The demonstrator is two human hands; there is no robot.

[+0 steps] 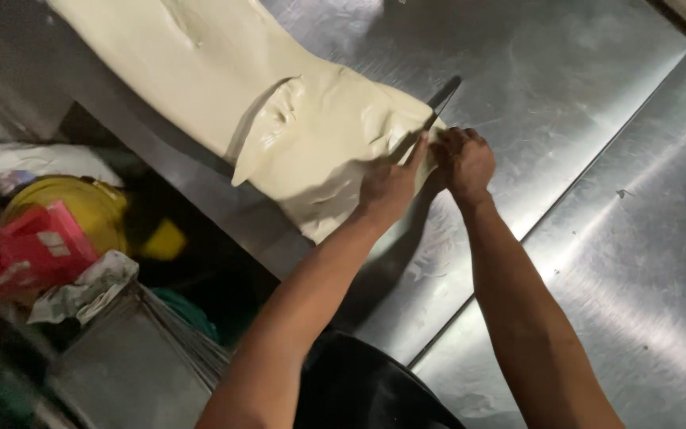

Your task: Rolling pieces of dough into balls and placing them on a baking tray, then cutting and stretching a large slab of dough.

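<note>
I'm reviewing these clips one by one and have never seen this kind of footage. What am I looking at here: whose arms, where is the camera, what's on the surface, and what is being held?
There is no machine here. The single picture comes from a camera worn on a person's head, looking down, so the two bare arms rising from the bottom edge are that person's own. They work at a stainless steel table. On it lies a long, pale sheet of dough, folded over near its end. The left hand presses flat on the dough's end. The right hand is closed around a knife, its dark blade pointing away along the dough's edge. Off the table's left side sit blurred things: a yellow round container, a red box and crumpled paper.
</note>
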